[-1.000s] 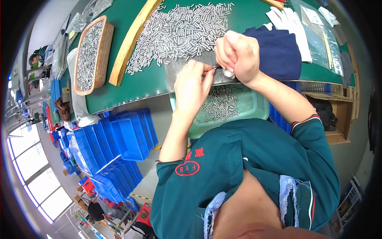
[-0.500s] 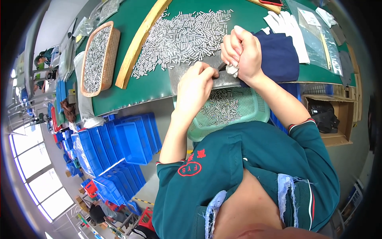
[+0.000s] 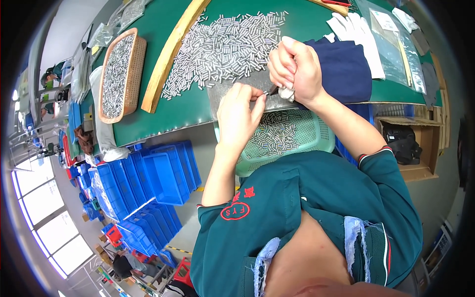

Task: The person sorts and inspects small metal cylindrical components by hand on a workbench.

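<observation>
Between the thumb and forefinger of my left hand point(image 3: 236, 115) is a small metal pin point(image 3: 265, 92), just over the grey metal plate point(image 3: 218, 99) at the table edge. My right hand point(image 3: 299, 69) is clenched around a tool whose grip is wrapped in white cloth point(image 3: 287, 94). The tool's narrow dark end points toward the pin; its kind is mostly hidden by my fist. Beyond both hands spreads a heap of loose metal pins point(image 3: 225, 49). Below them a pale green basket point(image 3: 324, 131) holds more pins, close against my body.
A wooden bar point(image 3: 170, 54) borders the heap on the left, with a tan basket point(image 3: 133, 94) of pins past it. Navy cloth point(image 3: 344, 69), white gloves point(image 3: 363, 42) and plastic bags lie right. Blue bins point(image 3: 168, 178) stand on the floor at left; an open cardboard box point(image 3: 420, 171) sits right.
My left hand has shifted slightly left and down, its fingertips drawn away from the tool, and the pin now shows. My right fist has moved a little left and down.
</observation>
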A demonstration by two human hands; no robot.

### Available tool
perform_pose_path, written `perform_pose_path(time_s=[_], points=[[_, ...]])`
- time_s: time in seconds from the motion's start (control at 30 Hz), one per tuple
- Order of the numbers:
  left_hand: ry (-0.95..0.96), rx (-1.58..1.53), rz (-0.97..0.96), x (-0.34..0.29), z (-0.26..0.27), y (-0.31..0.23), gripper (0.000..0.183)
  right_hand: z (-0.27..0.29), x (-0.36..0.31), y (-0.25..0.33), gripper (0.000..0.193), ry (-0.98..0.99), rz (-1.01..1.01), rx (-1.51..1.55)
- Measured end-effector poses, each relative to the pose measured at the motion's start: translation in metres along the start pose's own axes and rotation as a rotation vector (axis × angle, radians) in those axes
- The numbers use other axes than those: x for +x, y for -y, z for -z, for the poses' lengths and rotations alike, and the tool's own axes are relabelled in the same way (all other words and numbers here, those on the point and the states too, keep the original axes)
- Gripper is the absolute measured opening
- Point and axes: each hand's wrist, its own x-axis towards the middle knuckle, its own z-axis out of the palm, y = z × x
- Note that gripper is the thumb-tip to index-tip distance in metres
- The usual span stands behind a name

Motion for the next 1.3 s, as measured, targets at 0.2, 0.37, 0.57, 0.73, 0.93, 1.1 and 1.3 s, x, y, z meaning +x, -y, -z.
perform_pose_path(time_s=[0.2,0.37,0.57,0.73,0.93,1.1,1.3], points=[[0.001,0.007,-0.013,-0.001,-0.001,0.001,0.01,0.0,-0.001,0.0,0.041,-0.014,-0.01,-0.009],[-0.005,-0.026,-0.038,0.0,0.0,0.001,0.009,-0.001,0.001,0.0,0.041,-0.001,0.006,-0.055],[-0.02,-0.044,-0.057,-0.001,-0.001,0.004,0.009,-0.006,0.001,-0.001,0.043,-0.067,0.061,-0.076],[-0.025,-0.056,-0.058,-0.001,-0.002,0.004,0.009,-0.006,-0.002,-0.004,0.042,-0.047,0.074,-0.098],[-0.019,-0.043,-0.07,-0.001,-0.002,0.004,0.009,-0.006,-0.004,-0.007,0.038,0.105,0.11,-0.138],[0.002,-0.004,-0.05,-0.002,-0.002,0.002,0.009,-0.008,-0.003,-0.011,0.038,0.137,0.144,-0.252],[-0.02,-0.001,-0.051,-0.002,-0.002,0.002,0.009,0.001,0.001,-0.002,0.04,-0.046,0.022,0.003]])
